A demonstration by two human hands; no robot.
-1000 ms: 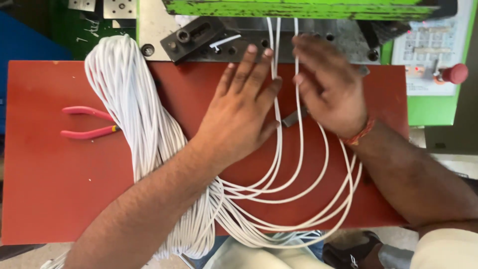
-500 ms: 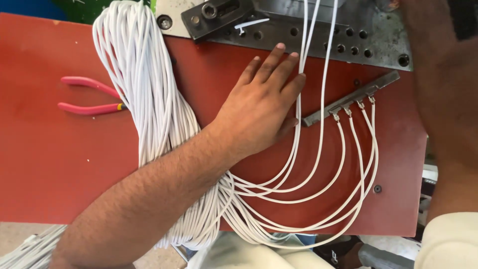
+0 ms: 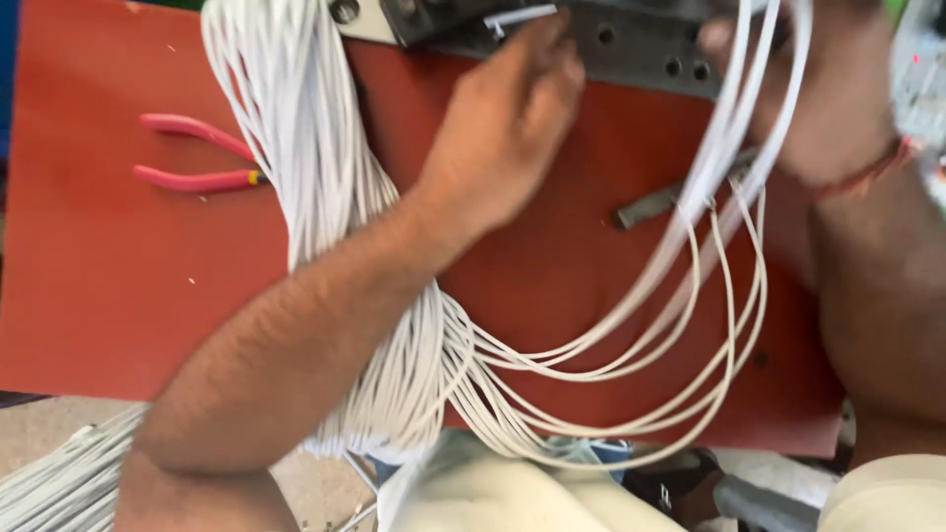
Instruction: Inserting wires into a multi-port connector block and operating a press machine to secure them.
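Two hands work at the upper edge of a red bench (image 3: 118, 296). The left hand (image 3: 507, 118), upper centre, rests with fingers half-curled beside a grey metal plate (image 3: 631, 44), grasping nothing visible. The right hand (image 3: 828, 99), upper right and blurred, touches looped white wires (image 3: 709, 256); whether it grips them cannot be told. Those loops hang down across the bench's right half and join a thick white wire bundle (image 3: 296, 167) running top to bottom, left of centre. Pink pliers (image 3: 197, 163) lie at the upper left.
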